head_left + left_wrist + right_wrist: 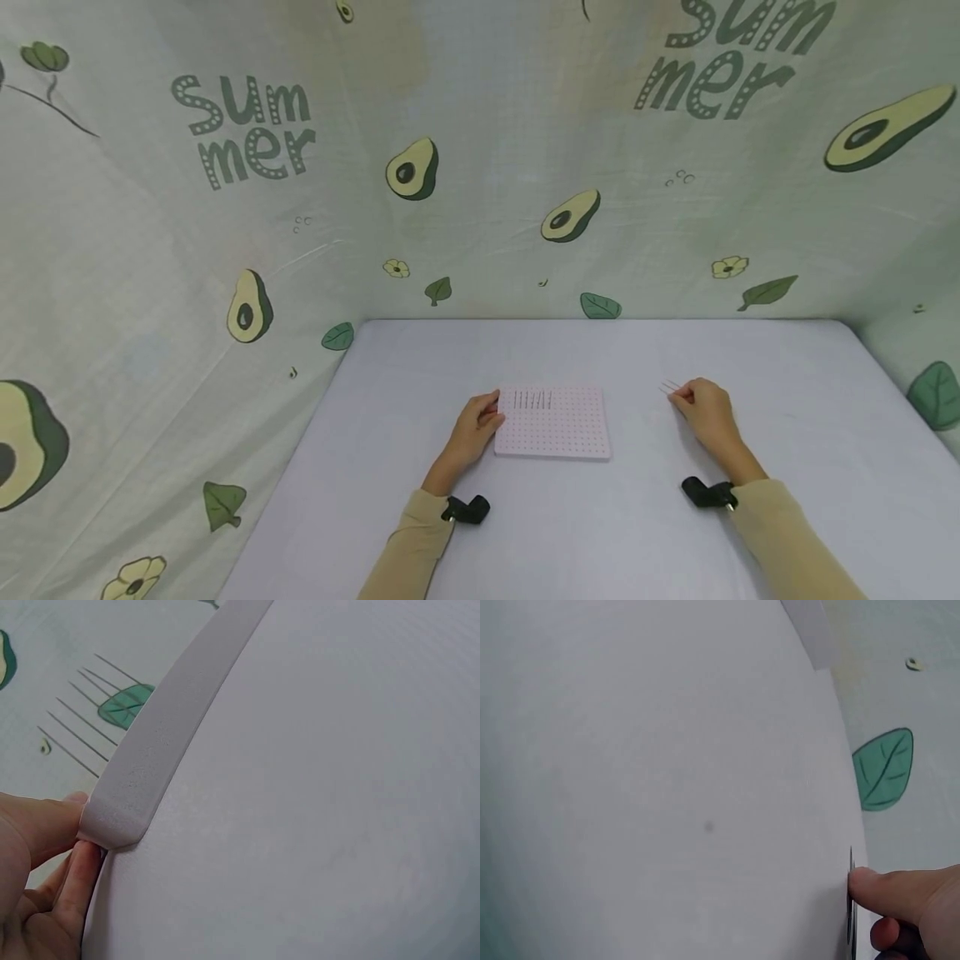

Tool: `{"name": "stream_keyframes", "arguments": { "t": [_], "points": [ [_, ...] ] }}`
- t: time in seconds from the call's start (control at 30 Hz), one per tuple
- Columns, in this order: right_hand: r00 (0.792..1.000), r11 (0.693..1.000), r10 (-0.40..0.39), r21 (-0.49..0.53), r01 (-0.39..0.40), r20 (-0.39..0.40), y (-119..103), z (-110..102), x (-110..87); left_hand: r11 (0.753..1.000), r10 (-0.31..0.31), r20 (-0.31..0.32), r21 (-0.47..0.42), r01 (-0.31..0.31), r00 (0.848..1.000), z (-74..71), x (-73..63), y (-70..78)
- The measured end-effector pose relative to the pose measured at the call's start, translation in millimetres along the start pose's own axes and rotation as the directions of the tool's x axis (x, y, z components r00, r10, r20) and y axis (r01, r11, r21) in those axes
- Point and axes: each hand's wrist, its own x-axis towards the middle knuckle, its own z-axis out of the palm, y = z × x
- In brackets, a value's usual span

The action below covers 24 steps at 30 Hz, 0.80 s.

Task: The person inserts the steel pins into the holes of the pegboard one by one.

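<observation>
A pale pink pegboard (555, 435) with rows of small holes lies on the table. Several thin, needle-like pins (532, 400) stand in a row near its far left side; the left wrist view shows these pins (79, 740) sticking up past the board's edge. My left hand (469, 431) grips the board's left edge, thumb above and fingers at the underside. Off to the right of the board, my right hand (707, 414) pinches thin pins (667, 387) between thumb and fingers, their tips pointing left. In the right wrist view the held pins (850, 900) appear nearly edge-on.
The white table (600, 533) stretches around the board. Behind it hangs a curtain (480, 242) printed with avocados and leaves. Black wrist cameras sit on both wrists, the left camera (468, 509) and the right camera (705, 492).
</observation>
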Motion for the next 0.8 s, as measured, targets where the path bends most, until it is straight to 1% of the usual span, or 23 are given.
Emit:
{"name": "stream_keyframes", "arguments": {
  "t": [0.17, 0.3, 0.43, 0.53, 0.63, 0.8],
  "points": [
    [0.999, 1.0, -0.018, -0.017, 0.019, 0.045, -2.2, -2.0, 0.4, 1.0, 0.008, -0.009, 0.011, -0.008, 1.0, 1.3, 0.7, 0.3],
    [0.997, 0.998, -0.033, -0.049, 0.037, 0.07, -2.4, -2.7, -0.6, 1.0, 0.017, -0.011, -0.016, -0.017, 1.0, 2.7, -0.4, 0.4],
    [0.995, 0.995, -0.071, -0.069, 0.075, 0.067, -2.6, -0.9, 0.3, 1.0, -0.001, -0.012, -0.014, 0.0, 1.0, 2.0, -1.4, 1.4],
    [0.996, 0.994, -0.079, -0.071, 0.083, 0.051, -3.9, -3.3, -0.9, 1.0, -0.007, -0.01, 0.001, 0.007, 1.0, 2.2, -1.5, 2.4],
    [0.997, 0.997, -0.06, -0.045, 0.062, 0.04, -5.4, -6.4, -2.2, 1.0, 0.004, -0.008, 0.0, -0.004, 1.0, 2.8, -1.5, 1.2],
    [0.999, 0.998, 0.034, 0.052, -0.036, 0.023, -6.9, -6.6, -0.8, 1.0, 0.008, -0.014, 0.02, -0.008, 1.0, 2.9, -1.5, -0.7]
  ]
}}
